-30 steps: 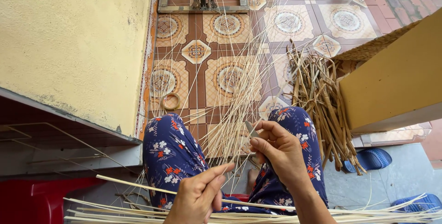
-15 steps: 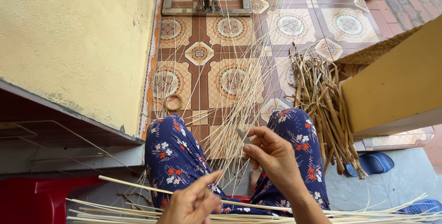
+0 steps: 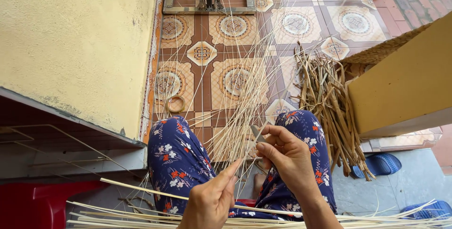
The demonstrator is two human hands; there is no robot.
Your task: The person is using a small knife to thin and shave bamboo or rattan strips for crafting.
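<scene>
My right hand [image 3: 287, 156] grips a small knife [image 3: 257, 133], blade pointing up and left, over my lap. My left hand [image 3: 213, 200] sits lower, fingers pinching a thin pale bamboo strip [image 3: 160, 192] that runs off to the left; its forefinger tip reaches up toward the blade. Beyond the hands a fan of thin split strips [image 3: 240, 92] spreads away over the patterned tile floor. My knees in blue flowered trousers [image 3: 176, 156] frame the hands.
A pile of rougher brown bamboo pieces [image 3: 329, 111] lies to the right beside a tan board [image 3: 405, 87]. More pale strips [image 3: 263, 219] lie across the bottom. A small ring [image 3: 175, 103] rests on the tiles, a yellow wall [image 3: 70, 40] on the left, blue sandals [image 3: 381, 164] at right.
Both hands have shifted slightly; my left forefinger has risen toward the knife blade and the strip now meets it. The view has tilted a little downward.
</scene>
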